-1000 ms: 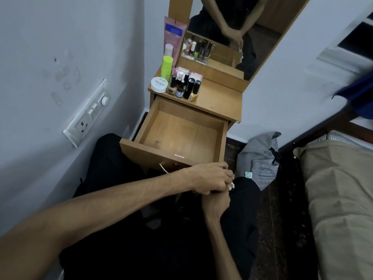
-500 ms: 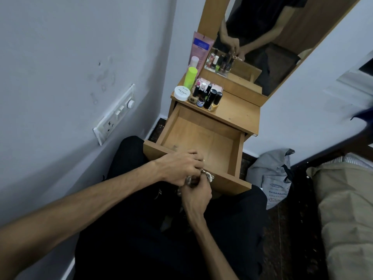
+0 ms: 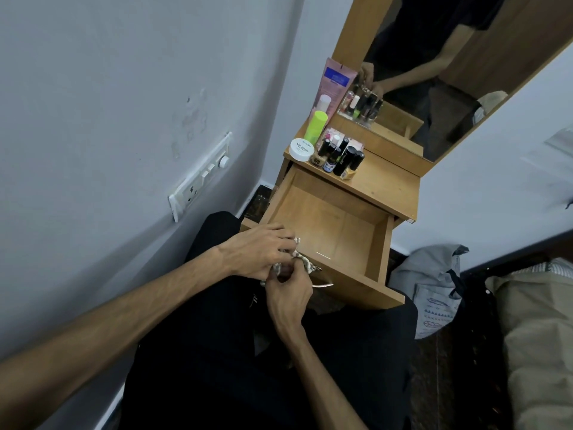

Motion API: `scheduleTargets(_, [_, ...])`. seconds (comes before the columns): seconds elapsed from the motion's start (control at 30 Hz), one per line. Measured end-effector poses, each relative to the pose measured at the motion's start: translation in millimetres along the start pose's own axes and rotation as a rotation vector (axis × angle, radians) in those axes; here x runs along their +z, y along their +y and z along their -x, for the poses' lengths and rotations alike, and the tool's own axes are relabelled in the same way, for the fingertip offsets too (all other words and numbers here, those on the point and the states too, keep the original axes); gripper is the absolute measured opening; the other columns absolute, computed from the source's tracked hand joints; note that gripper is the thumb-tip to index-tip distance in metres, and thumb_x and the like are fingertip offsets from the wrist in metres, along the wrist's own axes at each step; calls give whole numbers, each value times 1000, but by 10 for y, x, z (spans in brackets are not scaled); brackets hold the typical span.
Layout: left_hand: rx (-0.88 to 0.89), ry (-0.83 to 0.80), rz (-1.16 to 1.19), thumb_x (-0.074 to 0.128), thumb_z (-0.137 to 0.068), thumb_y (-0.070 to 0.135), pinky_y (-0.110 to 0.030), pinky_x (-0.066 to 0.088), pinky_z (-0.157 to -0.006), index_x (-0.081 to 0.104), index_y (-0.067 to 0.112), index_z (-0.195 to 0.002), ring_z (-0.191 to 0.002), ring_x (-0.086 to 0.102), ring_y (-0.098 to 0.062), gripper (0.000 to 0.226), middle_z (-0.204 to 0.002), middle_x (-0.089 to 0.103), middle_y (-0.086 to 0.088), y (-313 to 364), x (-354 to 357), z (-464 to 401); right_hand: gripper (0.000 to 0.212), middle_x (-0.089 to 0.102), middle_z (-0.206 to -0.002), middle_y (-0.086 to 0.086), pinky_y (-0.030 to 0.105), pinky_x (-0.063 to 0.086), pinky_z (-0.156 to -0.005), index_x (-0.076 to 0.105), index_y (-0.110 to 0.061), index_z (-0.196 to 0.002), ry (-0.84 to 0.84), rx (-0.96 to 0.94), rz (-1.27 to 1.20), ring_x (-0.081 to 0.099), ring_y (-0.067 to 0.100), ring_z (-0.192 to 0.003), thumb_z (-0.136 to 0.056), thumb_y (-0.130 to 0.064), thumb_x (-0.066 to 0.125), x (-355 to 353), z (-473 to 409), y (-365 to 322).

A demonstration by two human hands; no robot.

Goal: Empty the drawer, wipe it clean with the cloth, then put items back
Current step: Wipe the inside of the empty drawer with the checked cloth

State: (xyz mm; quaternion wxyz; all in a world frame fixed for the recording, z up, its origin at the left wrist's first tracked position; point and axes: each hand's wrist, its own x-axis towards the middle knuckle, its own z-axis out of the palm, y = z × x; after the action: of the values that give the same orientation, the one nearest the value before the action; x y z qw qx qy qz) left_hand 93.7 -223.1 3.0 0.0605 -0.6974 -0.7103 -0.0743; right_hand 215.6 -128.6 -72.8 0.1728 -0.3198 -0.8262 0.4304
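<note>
The wooden drawer [image 3: 376, 256] stands pulled out with nothing inside it. At its near left corner my left hand [image 3: 260, 249] and my right hand [image 3: 290, 290] meet, and both grip a small crumpled patterned cloth [image 3: 305, 262], mostly hidden between the fingers. On the tabletop above the drawer stand the removed items: several dark nail polish bottles [image 3: 339, 155], a white round jar [image 3: 301, 148], a lime green bottle [image 3: 315, 125] and a pink tube [image 3: 333, 85].
A grey wall with a switch panel [image 3: 201, 176] runs close on the left. A mirror [image 3: 434, 76] leans behind the tabletop [image 3: 387, 181]. A grey bag [image 3: 434, 290] lies on the dark floor at the right, beside a bed edge [image 3: 539, 321].
Both hands with the cloth have shifted left, from the drawer's front middle to its near left corner. The camera view has swung, so the drawer appears further right.
</note>
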Motion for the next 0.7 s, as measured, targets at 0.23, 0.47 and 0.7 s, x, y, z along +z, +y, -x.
scheduleTargets(0.23, [-118,83,-5,49,-78,20,-34,47,-89,72,15,-80,-108,59,-22,23,-99,69,2,-66,68,203,20,64,-86,-12,37,55,-75,57,-24,-94,7,-134,114,62,10,-79,-89,-42,66,141,-18,-57])
scheduleTargets(0.47, [-246,209,0,49,-77,9,-32,44,-77,72,12,-77,-94,59,-24,22,-90,67,1,-165,124,452,24,66,-93,0,37,53,-65,54,-23,-106,-97,-320,293,65,19,-74,-94,-43,59,278,-46,-156])
scheduleTargets(0.7, [-372,330,27,51,-71,-3,-35,50,-73,75,10,-80,-86,57,-25,29,-88,71,3,-187,263,624,28,67,-90,6,35,54,-56,59,-15,-117,-80,-673,519,66,24,-68,-92,-28,61,320,-151,-67])
